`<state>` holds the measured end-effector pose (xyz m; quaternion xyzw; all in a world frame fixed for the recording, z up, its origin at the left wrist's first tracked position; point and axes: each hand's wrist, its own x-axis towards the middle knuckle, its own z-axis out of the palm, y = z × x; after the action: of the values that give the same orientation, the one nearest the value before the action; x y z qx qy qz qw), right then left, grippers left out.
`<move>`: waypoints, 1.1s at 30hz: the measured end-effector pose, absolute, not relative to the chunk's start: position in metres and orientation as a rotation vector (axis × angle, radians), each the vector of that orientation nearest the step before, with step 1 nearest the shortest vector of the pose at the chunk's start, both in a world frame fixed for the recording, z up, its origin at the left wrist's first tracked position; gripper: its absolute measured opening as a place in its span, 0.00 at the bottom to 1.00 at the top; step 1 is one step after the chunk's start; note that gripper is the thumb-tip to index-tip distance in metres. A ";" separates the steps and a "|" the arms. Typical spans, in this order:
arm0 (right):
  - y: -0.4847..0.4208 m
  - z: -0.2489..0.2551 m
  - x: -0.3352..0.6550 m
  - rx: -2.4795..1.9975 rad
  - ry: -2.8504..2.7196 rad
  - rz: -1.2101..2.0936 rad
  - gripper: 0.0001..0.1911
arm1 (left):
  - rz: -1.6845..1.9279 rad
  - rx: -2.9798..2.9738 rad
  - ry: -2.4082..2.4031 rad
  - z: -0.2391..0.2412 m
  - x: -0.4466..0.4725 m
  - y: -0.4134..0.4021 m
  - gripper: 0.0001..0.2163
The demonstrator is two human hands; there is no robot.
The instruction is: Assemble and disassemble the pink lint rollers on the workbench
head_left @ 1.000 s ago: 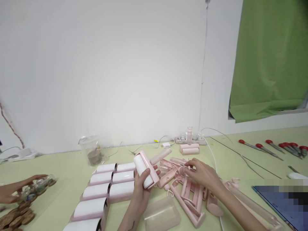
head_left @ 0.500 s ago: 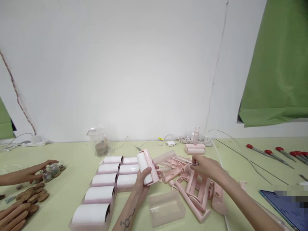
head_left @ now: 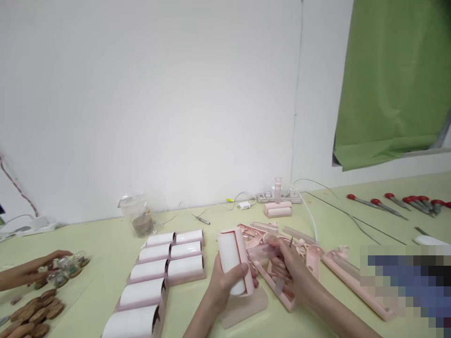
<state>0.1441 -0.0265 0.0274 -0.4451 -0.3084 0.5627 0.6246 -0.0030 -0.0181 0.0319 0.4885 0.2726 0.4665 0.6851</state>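
My left hand (head_left: 229,279) is closed around a lint roller (head_left: 230,263), a white paper roll in a pink plastic frame, tilted above the table. Close to its right side, my right hand (head_left: 283,263) pinches a translucent pink handle (head_left: 259,253), its end near the frame; whether the two touch I cannot tell. Beneath the roller lies a translucent cover (head_left: 246,310), partly hidden. Behind and under my right hand spreads a pile of pink plastic parts (head_left: 312,260). On the left, white rolls in pinkish covers (head_left: 144,293) stand in two columns.
A co-worker's hand (head_left: 45,270) touches small clear jars (head_left: 70,267) beside cork lids (head_left: 38,310) at the left. A plastic tub (head_left: 143,220), a power strip (head_left: 282,198) and cables lie along the wall. Red-handled tools (head_left: 375,204) sit at the right; a long pink part (head_left: 359,286) lies nearer.
My right hand has come out of the parts pile and moved left to the roller, now with a translucent handle. Pile parts have shifted, one long piece lying farther right. The view has turned rightward.
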 end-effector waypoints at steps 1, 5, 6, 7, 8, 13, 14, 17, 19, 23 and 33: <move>-0.025 0.024 0.146 -0.990 -0.680 1.316 0.19 | 1.022 1.098 0.602 0.033 -0.003 -0.018 0.14; -0.016 0.017 0.150 -0.940 -0.651 1.380 0.19 | 0.980 1.090 0.622 0.038 -0.006 -0.018 0.12; -0.015 0.017 0.149 -0.932 -0.654 1.387 0.19 | 0.975 1.089 0.626 0.039 -0.007 -0.018 0.12; -0.013 0.018 0.148 -0.924 -0.656 1.399 0.20 | 0.973 1.089 0.625 0.039 -0.008 -0.018 0.12; -0.013 0.019 0.147 -0.917 -0.658 1.414 0.21 | 0.971 1.089 0.616 0.040 -0.009 -0.017 0.12; -0.012 0.026 0.141 -0.868 -0.655 1.467 0.23 | 0.945 1.035 0.526 0.040 -0.015 -0.014 0.14; -0.012 0.027 0.141 -0.853 -0.650 1.471 0.23 | 0.941 1.028 0.500 0.040 -0.015 -0.014 0.14; -0.011 0.027 0.140 -0.809 -0.639 1.484 0.22 | 0.921 1.020 0.430 0.040 -0.017 -0.014 0.13; -0.012 0.028 0.141 -0.780 -0.635 1.496 0.22 | 0.902 1.003 0.395 0.041 -0.017 -0.014 0.13; -0.015 0.032 0.141 -0.722 -0.629 1.519 0.22 | 0.857 0.983 0.346 0.042 -0.018 -0.014 0.15; -0.020 0.033 0.150 -0.663 -0.638 1.605 0.17 | 0.763 1.087 0.352 0.059 -0.024 -0.025 0.10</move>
<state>0.1502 -0.0196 0.0334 -0.2863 -0.2753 0.6928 0.6018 -0.0242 -0.0246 0.0589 0.5018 0.1625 0.3523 0.7731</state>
